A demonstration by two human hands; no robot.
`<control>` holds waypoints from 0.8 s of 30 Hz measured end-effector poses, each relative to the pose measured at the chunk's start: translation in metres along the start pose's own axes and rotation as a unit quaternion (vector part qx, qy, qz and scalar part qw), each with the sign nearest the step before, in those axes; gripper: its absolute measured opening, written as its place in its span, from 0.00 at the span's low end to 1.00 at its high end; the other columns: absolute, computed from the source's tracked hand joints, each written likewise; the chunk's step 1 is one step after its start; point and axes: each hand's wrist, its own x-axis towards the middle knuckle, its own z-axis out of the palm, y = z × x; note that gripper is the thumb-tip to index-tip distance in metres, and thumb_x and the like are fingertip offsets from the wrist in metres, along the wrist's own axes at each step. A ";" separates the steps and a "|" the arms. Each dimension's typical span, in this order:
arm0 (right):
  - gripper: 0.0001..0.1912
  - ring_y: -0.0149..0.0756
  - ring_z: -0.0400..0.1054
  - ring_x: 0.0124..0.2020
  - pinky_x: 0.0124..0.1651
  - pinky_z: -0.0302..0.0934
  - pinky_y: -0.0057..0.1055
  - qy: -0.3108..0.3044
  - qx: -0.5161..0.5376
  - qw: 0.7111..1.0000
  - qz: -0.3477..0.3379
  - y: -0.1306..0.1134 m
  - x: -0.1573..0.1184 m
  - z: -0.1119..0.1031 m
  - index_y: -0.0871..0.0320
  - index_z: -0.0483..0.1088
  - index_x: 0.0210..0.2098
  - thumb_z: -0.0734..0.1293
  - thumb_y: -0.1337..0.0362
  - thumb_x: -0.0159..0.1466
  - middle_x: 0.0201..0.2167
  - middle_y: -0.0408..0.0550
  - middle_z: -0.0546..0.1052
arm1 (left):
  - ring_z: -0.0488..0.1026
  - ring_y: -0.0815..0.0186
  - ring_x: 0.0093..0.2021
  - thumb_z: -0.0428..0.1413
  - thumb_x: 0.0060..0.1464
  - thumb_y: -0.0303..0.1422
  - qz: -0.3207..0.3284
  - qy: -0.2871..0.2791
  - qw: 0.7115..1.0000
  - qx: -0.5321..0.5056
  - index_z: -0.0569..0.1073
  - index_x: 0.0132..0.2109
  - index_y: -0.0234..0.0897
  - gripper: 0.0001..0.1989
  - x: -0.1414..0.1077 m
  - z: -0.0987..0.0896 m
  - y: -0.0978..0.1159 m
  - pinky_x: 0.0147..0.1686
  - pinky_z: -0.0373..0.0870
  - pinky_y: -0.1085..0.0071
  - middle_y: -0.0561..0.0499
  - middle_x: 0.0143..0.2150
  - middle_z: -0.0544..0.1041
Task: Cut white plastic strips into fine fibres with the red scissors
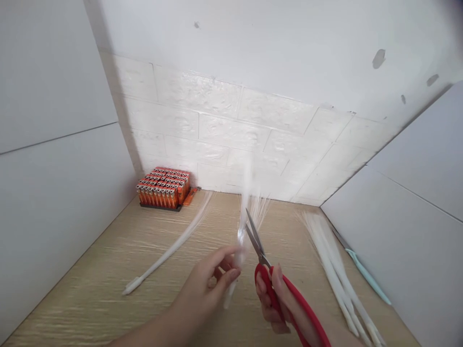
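My left hand [217, 277] pinches a translucent white strip [243, 229] near its lower part, and the strip stands up blurred in front of the wall. Just to the right, my right hand [277, 299] holds scissors [261, 250] with red handles, fingers wrapped in the loops. The blades are parted and point up, close beside the strip. Behind the strip, a fan of thin clear strands [261, 207] spreads on the table. A separate white bundle [173, 248] with a bound end lies to the left of my left hand.
Orange lighters [164, 188] stand in a tray at the back left, beside an orange cutter [191, 196]. Several white bundles [334, 270] and a light-blue-handled knife [367, 274] lie right. White panels and a brick-patterned wall [224, 130] border the wooden table [90, 270].
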 end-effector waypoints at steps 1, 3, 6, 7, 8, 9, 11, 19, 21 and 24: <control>0.24 0.22 0.61 0.32 0.36 0.63 0.17 -0.002 0.004 1.000 -0.002 -0.001 0.001 0.000 0.70 0.65 0.48 0.60 0.50 0.77 0.34 0.49 0.65 | 0.67 0.67 0.38 0.53 0.64 0.46 0.004 -0.002 1.000 0.000 0.71 0.58 0.36 0.22 0.000 0.001 -0.001 0.38 0.63 0.76 0.48 0.40 0.72; 0.24 0.22 0.60 0.31 0.35 0.62 0.16 -0.007 0.014 1.000 -0.004 -0.002 0.001 0.002 0.70 0.65 0.47 0.60 0.50 0.77 0.33 0.48 0.64 | 0.68 0.67 0.38 0.53 0.64 0.44 0.014 -0.007 1.000 0.003 0.71 0.57 0.36 0.21 -0.001 0.002 -0.002 0.38 0.63 0.76 0.48 0.39 0.72; 0.25 0.21 0.57 0.29 0.32 0.59 0.14 -0.014 0.027 0.999 -0.008 -0.002 -0.001 0.008 0.70 0.64 0.46 0.59 0.49 0.77 0.33 0.47 0.62 | 0.68 0.67 0.38 0.53 0.65 0.42 0.034 -0.020 0.999 0.014 0.72 0.57 0.36 0.19 -0.001 0.003 -0.002 0.39 0.62 0.75 0.48 0.39 0.72; 0.26 0.20 0.56 0.29 0.32 0.58 0.14 -0.016 0.032 0.999 -0.010 -0.001 -0.002 0.011 0.69 0.63 0.46 0.59 0.47 0.76 0.33 0.47 0.61 | 0.68 0.67 0.38 0.53 0.65 0.42 0.039 -0.026 0.999 0.015 0.71 0.57 0.36 0.19 -0.001 0.003 -0.001 0.39 0.62 0.76 0.49 0.39 0.73; 0.27 0.20 0.55 0.30 0.32 0.56 0.14 -0.019 0.037 0.999 -0.011 0.000 -0.003 0.013 0.69 0.62 0.46 0.59 0.45 0.76 0.33 0.47 0.61 | 0.68 0.67 0.38 0.53 0.65 0.42 0.040 -0.032 0.999 0.015 0.71 0.57 0.36 0.19 -0.001 0.004 0.000 0.39 0.62 0.76 0.49 0.39 0.73; 0.30 0.20 0.53 0.30 0.32 0.55 0.13 -0.022 0.042 0.999 -0.011 0.001 -0.005 0.016 0.68 0.60 0.46 0.59 0.42 0.75 0.34 0.47 0.59 | 0.68 0.68 0.38 0.53 0.65 0.43 0.037 -0.037 0.999 0.013 0.70 0.58 0.37 0.20 -0.001 0.004 0.002 0.38 0.62 0.76 0.49 0.38 0.72; 0.35 0.19 0.51 0.30 0.32 0.52 0.13 -0.033 0.051 0.998 -0.008 0.002 -0.006 0.020 0.66 0.57 0.45 0.60 0.35 0.71 0.33 0.46 0.56 | 0.68 0.68 0.38 0.53 0.65 0.44 0.024 -0.050 0.998 0.006 0.70 0.57 0.36 0.20 -0.003 0.004 0.004 0.38 0.62 0.76 0.49 0.38 0.72; 0.42 0.19 0.46 0.29 0.29 0.44 0.15 -0.058 0.059 0.996 0.015 -0.001 -0.005 0.023 0.63 0.51 0.41 0.62 0.27 0.63 0.32 0.46 0.48 | 0.70 0.64 0.43 0.54 0.64 0.46 0.011 -0.077 0.996 -0.035 0.67 0.57 0.35 0.23 -0.005 0.005 0.005 0.42 0.64 0.72 0.46 0.42 0.72; 0.43 0.19 0.44 0.28 0.28 0.42 0.15 -0.060 0.060 0.996 0.021 0.000 -0.004 0.023 0.63 0.50 0.42 0.62 0.25 0.62 0.31 0.45 0.46 | 0.71 0.63 0.44 0.56 0.64 0.47 0.016 -0.089 0.992 -0.087 0.64 0.61 0.36 0.26 -0.005 0.006 0.001 0.45 0.66 0.70 0.45 0.43 0.72; 0.45 0.19 0.45 0.28 0.29 0.43 0.15 -0.056 0.054 0.997 0.028 0.001 -0.003 0.024 0.63 0.53 0.43 0.62 0.24 0.60 0.31 0.45 0.47 | 0.72 0.63 0.46 0.58 0.65 0.45 0.030 -0.123 0.976 -0.175 0.60 0.62 0.37 0.26 -0.004 0.007 -0.003 0.49 0.67 0.69 0.45 0.45 0.71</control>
